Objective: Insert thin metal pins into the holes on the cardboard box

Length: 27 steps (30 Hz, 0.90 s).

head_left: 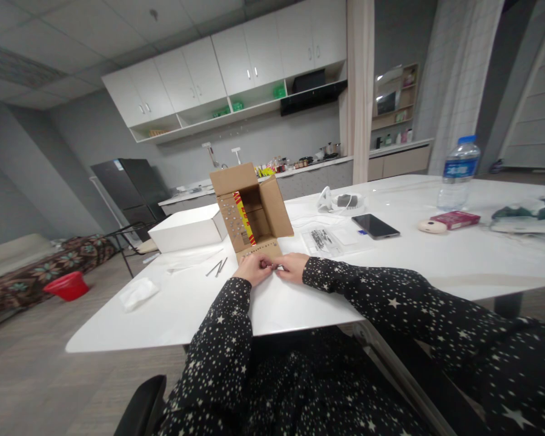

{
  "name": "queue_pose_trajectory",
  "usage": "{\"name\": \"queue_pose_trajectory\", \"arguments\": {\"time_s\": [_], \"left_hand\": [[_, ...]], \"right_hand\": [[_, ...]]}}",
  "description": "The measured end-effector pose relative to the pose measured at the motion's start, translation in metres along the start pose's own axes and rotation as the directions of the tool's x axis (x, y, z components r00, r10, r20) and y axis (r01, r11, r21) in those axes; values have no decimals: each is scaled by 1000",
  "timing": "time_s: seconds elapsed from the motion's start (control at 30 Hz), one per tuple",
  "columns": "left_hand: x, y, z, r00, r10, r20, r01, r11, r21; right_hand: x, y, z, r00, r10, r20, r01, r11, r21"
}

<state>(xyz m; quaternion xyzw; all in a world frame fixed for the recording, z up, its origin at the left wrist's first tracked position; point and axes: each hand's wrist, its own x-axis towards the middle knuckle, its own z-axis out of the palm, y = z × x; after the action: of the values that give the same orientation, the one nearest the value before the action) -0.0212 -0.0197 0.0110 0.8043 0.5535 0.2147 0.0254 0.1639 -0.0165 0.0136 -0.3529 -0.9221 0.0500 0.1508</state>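
An open cardboard box (254, 212) with a yellow and red strip stands on the white table, its opening facing me. Small shiny dots sit in rows on its left side and along its front flap (266, 249). Just before that flap, my left hand (254, 268) and my right hand (293, 266) meet at the fingertips. Both are closed in a pinch; whatever lies between the fingers is too small to make out. Tweezers (220, 267) and another thin metal tool (213, 268) lie left of my left hand. Right of the box is a clear plastic packet (324, 241).
A white box (188, 227) stands at the left, with a crumpled tissue (138, 293) nearer me. To the right lie a phone (375, 226), a white cabled device (340, 200), a pink packet (456, 220) and an upright water bottle (456, 175). The table edge (300, 327) runs close to my body.
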Motion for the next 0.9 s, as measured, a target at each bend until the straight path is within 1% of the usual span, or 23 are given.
{"name": "queue_pose_trajectory", "arguments": {"time_s": [0.17, 0.23, 0.3, 0.43, 0.53, 0.63, 0.9], "left_hand": [[0, 2, -1, 1000, -3, -6, 3, 1000, -14], [0, 3, -2, 999, -14, -32, 13, 1000, -29], [1, 2, -3, 996, -26, -85, 22, 999, -42], [2, 0, -5, 974, -53, -221, 35, 996, -84], [2, 0, -8, 943, -105, -315, 65, 989, -136], [3, 0, -11, 900, -198, -388, 135, 974, -183], [0, 2, -22, 790, -361, -496, 252, 928, -273]], "right_hand": [[0, 1, 1, 1000, 3, 0, -3, 1000, -8], [0, 1, 1, 1000, -4, -6, 4, 1000, -4], [0, 0, 2, 1000, 1, -11, -1, 1000, -1], [2, -2, 2, 998, 61, 12, -61, 998, -13], [3, -2, 3, 997, 69, 19, -69, 997, -26], [3, -2, 3, 998, 64, 23, -64, 998, -28], [3, 0, 6, 999, 45, 15, -44, 998, -38]]}}
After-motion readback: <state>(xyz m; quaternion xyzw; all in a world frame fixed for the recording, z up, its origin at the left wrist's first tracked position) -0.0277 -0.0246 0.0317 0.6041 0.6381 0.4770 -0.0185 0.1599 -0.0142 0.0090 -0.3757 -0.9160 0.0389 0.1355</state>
